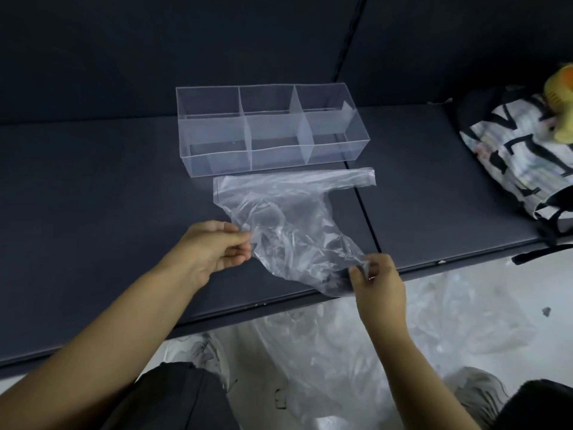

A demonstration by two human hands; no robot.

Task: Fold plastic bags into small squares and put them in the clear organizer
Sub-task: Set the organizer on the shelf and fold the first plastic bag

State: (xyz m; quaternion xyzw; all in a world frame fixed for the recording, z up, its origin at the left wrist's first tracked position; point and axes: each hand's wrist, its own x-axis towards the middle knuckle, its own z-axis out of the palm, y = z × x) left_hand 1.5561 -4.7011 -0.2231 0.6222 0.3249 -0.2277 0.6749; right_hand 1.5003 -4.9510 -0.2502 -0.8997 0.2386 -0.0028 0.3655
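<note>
- A clear plastic bag (288, 225) lies crumpled on the dark seat cushion (93, 187), stretched between both hands.
- The left hand (214, 246) pinches the bag's left edge between thumb and curled fingers, so the bag spreads to its right.
- The right hand (376, 280) pinches the bag's near right corner at the cushion's front edge; the bag lies up and left of it.
- One long handle of the bag lies flat just in front of the clear organizer (266, 131).
- The organizer stands beyond the bag, well apart from both hands, its compartments holding no bags.
- More clear plastic bags (356, 346) lie on the floor below.
- A printed backpack (511, 156) rests at right with a yellow plush toy (561, 103) on it.
</note>
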